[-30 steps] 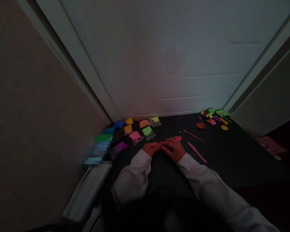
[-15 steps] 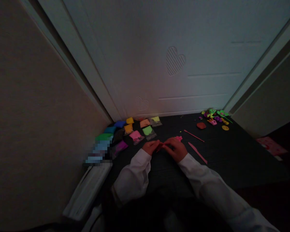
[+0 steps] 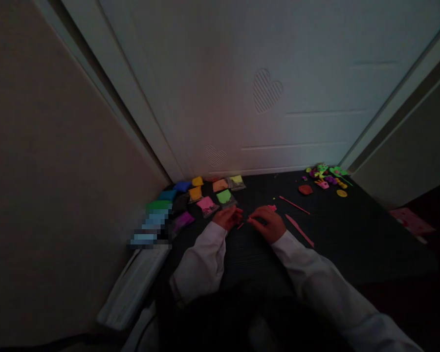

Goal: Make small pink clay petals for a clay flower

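Note:
My left hand (image 3: pixel 227 218) is just above the dark table, palm turned up with its fingers loosely curled and apart. Below its fingertips lies a thin pink strip (image 3: pixel 240 226), seemingly of clay; whether the hand touches it I cannot tell. To the right, my right hand (image 3: pixel 268 225) pinches a tiny pink bit of clay (image 3: pixel 250 220) between thumb and fingertips. Partly behind that hand sits a crumpled lump of pink clay (image 3: pixel 273 208). Beside it lie a thin pink modelling stick (image 3: pixel 294 205) and a pink clay knife (image 3: pixel 299 230).
Several bags of coloured clay (image 3: pixel 207 205) cover the back left of the dark table (image 3: pixel 337 239). A white box (image 3: pixel 134 288) lies at the left edge. Small clay figures (image 3: pixel 322 176) and a red-brown lump (image 3: pixel 305 189) are at the back right. A white panel (image 3: pixel 220 98) rises behind.
My hands have come apart from where they met. The left fingers have loosened and turned up, and the thin pink strip now shows below them. The right hand stays pinched.

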A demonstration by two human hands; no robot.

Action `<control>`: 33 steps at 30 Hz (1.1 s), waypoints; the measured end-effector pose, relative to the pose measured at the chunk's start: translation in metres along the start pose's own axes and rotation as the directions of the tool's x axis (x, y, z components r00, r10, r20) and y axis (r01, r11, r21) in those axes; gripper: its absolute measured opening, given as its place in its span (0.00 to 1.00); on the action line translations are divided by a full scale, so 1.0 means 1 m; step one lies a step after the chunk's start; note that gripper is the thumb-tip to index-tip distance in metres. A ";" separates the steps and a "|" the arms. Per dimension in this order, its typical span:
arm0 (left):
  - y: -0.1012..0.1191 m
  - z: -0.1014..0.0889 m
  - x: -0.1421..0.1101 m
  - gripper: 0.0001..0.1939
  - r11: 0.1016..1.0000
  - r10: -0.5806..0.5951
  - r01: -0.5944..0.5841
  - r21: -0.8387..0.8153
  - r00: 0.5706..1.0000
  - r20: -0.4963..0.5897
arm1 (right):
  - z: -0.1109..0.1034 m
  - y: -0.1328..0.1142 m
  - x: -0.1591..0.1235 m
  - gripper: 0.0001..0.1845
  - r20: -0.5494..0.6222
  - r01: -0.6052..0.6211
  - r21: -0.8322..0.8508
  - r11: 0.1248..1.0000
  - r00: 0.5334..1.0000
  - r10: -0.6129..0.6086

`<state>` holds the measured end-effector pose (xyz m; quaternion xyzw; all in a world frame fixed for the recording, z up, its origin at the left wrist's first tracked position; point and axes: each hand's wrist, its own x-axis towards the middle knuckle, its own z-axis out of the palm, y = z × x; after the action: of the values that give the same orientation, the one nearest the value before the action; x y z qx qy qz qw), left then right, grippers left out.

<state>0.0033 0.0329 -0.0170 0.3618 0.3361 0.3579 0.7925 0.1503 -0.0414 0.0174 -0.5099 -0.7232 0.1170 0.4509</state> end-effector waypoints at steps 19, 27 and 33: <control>0.004 0.003 -0.001 0.13 0.999 -0.036 0.035 -0.035 0.999 -0.030 | -0.001 -0.018 -0.054 0.10 0.310 -0.110 -0.392 0.913 0.919 0.244; 0.003 0.002 0.000 0.13 0.999 -0.037 0.037 -0.024 0.999 -0.013 | 0.010 -0.019 -0.047 0.13 0.276 -0.134 -0.524 0.841 0.908 0.317; 0.003 0.002 0.000 0.13 0.999 -0.032 0.032 -0.014 0.999 -0.022 | 0.010 -0.017 -0.049 0.13 0.267 -0.135 -0.524 0.841 0.912 0.312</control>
<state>0.0041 0.0338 -0.0131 0.3468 0.3481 0.3515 0.7969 0.1354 -0.0876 -0.0044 -0.6617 -0.7303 0.0674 0.1558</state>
